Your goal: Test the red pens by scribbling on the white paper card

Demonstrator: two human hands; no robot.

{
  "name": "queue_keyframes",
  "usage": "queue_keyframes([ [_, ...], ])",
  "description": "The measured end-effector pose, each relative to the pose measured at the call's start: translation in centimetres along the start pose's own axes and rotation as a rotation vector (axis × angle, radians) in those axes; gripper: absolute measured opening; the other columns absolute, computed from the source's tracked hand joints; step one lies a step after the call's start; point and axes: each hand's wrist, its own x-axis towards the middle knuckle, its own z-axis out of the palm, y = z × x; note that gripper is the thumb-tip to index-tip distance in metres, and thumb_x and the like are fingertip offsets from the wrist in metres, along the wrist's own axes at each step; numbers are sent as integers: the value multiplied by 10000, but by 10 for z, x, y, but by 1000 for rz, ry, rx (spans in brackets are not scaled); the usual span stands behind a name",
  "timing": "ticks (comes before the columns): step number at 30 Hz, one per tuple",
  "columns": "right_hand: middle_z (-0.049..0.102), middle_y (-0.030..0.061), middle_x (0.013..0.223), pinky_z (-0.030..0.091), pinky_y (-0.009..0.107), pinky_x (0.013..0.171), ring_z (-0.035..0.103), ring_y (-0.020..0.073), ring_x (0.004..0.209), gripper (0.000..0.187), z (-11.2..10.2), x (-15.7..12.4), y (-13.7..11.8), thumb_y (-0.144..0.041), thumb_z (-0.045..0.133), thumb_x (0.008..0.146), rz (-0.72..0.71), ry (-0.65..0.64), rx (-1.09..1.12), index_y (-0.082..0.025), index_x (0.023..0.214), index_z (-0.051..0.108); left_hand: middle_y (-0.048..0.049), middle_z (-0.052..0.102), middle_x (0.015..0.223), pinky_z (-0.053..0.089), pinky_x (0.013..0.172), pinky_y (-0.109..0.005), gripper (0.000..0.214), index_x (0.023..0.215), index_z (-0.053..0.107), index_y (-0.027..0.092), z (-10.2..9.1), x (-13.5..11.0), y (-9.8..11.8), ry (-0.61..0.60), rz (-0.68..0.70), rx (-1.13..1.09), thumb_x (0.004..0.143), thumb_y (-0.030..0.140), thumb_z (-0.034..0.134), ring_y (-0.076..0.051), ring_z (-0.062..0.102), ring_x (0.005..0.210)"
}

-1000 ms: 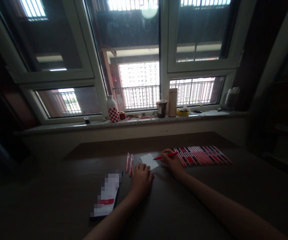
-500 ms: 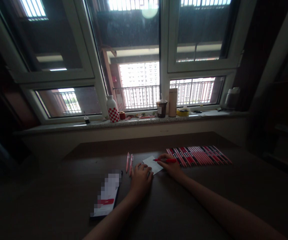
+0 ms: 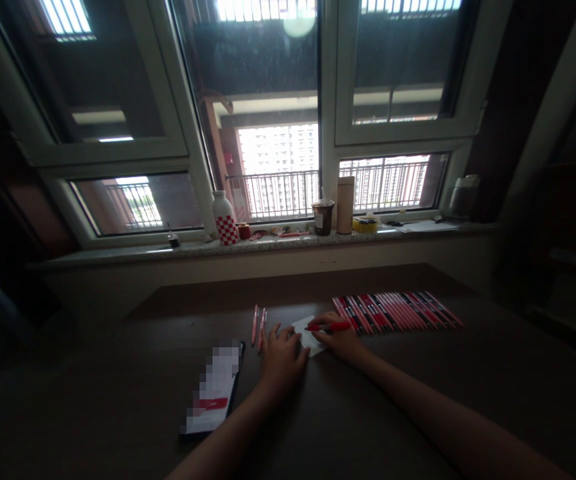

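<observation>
A small white sheet of paper [image 3: 302, 325] lies on the dark table between my hands. My right hand [image 3: 341, 343] is closed round a red pen [image 3: 335, 327], its tip pointing left over the sheet. At the paper's left edge rests my left hand [image 3: 282, 357], palm down with its fingers spread. Two pink pens [image 3: 255, 325] stand side by side in line just left of that hand, lying on the tabletop. Further left is a phone [image 3: 218, 383] with a lit, blurred-out screen. Whether anything is written on the paper is too small to tell.
A long row of pink, red and black pens [image 3: 398, 312] lies at the back right of the table [image 3: 368, 427]. On the windowsill [image 3: 273, 245] stand a checkered bottle [image 3: 227, 223], a drink cup [image 3: 323, 218], a tan flask [image 3: 345, 205] and a yellow tape roll [image 3: 365, 225].
The paper has shifted a little to the right and turned. My right hand has edged slightly with the pen; my left hand stays nearly in place.
</observation>
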Motion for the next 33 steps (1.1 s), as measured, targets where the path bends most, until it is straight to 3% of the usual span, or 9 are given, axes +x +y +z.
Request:
queue_keyframes([
  [6, 658, 36, 807, 453, 287, 755, 607, 184, 809, 77, 0, -1, -6, -199, 613, 748, 57, -42, -28, -170, 763, 682, -40, 576, 1282, 88, 1128, -582, 376, 1142, 633, 267, 0, 0, 0, -16, 4, -7, 824, 433, 520, -328, 328, 1319],
  [33, 648, 34, 823, 443, 302, 800, 595, 195, 854, 51, 3, -1, -7, -170, 632, 742, -11, -113, -13, -178, 731, 681, -44, 580, 1272, 108, 1122, -577, 361, 1121, 646, 283, 1, -2, 0, 24, 28, 41, 836, 455, 506, -329, 332, 1316],
])
